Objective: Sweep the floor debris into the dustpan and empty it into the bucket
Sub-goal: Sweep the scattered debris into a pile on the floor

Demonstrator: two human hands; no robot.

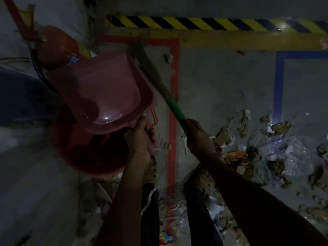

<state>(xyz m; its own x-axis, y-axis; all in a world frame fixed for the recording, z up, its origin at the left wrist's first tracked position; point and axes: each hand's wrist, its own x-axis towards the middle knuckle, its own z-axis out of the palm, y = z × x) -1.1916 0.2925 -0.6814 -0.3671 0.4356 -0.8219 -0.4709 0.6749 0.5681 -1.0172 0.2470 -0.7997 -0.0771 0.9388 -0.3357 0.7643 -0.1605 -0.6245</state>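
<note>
My left hand point(142, 139) grips the handle of a pink dustpan point(104, 87), which is raised and tilted over a red bucket point(99, 157) on the floor at the left. The pan's inside looks bare. My right hand point(198, 137) grips the green handle of a broom point(175, 109); its straw bristles point(142, 50) reach up toward the red floor line at the back. Paper scraps, plastic wrap and brown clumps of debris point(266, 150) lie scattered on the concrete floor to the right and around my feet.
A red fire extinguisher point(56, 48) with a black hose stands by the wall behind the bucket. Red point(173, 103), blue point(278, 86) and yellow-black point(195, 23) tape lines mark the floor. The scene is dim. My shoes point(202, 176) stand among litter.
</note>
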